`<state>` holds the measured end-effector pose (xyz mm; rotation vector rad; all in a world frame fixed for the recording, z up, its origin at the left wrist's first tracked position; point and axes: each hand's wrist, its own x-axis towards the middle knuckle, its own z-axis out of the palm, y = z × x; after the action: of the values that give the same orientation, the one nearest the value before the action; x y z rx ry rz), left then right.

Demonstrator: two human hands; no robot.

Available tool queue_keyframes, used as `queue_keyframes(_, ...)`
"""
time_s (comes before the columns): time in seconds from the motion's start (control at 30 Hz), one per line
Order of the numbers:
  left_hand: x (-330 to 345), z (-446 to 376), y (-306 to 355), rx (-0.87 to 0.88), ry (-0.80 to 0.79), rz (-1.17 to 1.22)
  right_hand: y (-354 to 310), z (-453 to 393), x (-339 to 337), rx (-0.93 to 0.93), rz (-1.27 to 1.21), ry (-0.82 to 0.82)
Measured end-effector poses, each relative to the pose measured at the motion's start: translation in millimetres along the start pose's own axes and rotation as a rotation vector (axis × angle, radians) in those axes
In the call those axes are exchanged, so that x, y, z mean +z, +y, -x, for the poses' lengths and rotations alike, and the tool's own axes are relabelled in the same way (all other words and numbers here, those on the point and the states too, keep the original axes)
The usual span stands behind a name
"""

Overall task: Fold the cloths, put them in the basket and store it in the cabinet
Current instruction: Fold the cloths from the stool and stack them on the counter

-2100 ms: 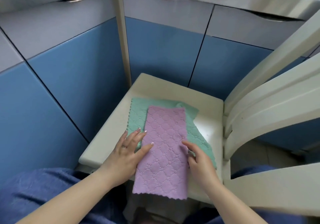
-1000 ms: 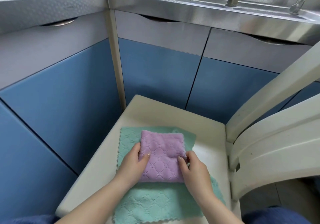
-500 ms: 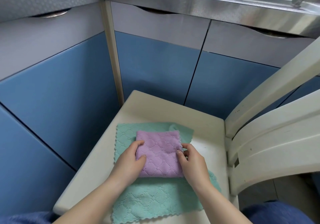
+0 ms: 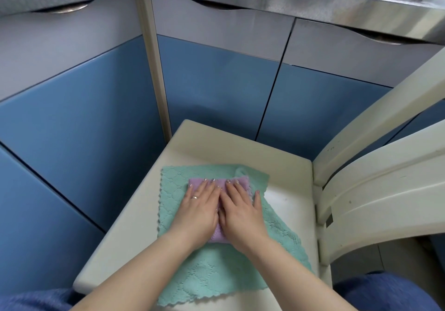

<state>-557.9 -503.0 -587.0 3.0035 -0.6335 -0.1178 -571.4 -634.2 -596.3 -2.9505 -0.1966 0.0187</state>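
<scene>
On the cream chair seat [image 4: 216, 147], a green cloth [image 4: 207, 274] lies spread flat, with the folded purple cloth [image 4: 195, 182] on top of it. Left hand [image 4: 199, 212], wearing a ring, presses flat on the purple cloth, fingers straight. Just beside it, touching, the right hand [image 4: 243, 214] presses likewise, fingers extended. Blue cabinet doors [image 4: 216, 94] stand behind.

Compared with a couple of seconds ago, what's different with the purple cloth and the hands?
The quilted purple cloth, earlier a long strip hanging over the seat's near edge, is now folded into a small square. The left hand and right hand have moved from its side edges onto its top, pressing it flat with straight fingers. The green scalloped cloth still lies spread beneath it on the cream chair seat.
</scene>
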Motion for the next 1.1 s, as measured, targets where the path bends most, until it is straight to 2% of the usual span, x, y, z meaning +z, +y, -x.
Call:
queue_keyframes(0.07,9,0,-3,-0.032,-0.051,-0.019,5,0,4,0.014,0.034,-0.086)
queue_keyframes(0.13,11,1,-6,-0.105,-0.056,0.031,14,-1,4,0.002,0.028,-0.114)
queue_keyframes(0.27,17,3,-13,-0.184,-0.091,0.082,26,-2,-1,0.093,-0.02,-0.177)
queue_keyframes(0.4,12,2,-13,-0.199,-0.11,0.109,26,-6,-8,0.097,-0.042,-0.246)
queue_keyframes(0.47,3,9,-17,-0.213,-0.077,0.22,30,-5,-18,0.102,-0.097,-0.172)
queue_keyframes(0.57,-9,25,-27,-0.327,0.114,0.525,40,6,-30,0.215,-0.291,0.062)
queue_keyframes(0.6,-14,29,-30,-0.41,0.129,0.662,41,10,-33,0.277,-0.389,0.055)
queue_keyframes(0.67,-22,33,-35,-0.558,0.06,0.919,40,15,-36,0.369,-0.54,-0.05)
queue_keyframes(0.73,-27,32,-39,-0.608,-0.029,0.982,39,15,-36,0.432,-0.641,-0.112)
queue_keyframes(0.83,-32,28,-38,-0.634,-0.1,1.059,36,11,-39,0.521,-0.788,-0.105)
queue_keyframes(1.0,-30,19,-27,-0.695,-0.008,1.318,33,7,-39,0.589,-0.937,-0.097)
queue_keyframes(1.1,-27,17,-22,-0.705,0.062,1.374,31,10,-42,0.628,-1.093,-0.09)
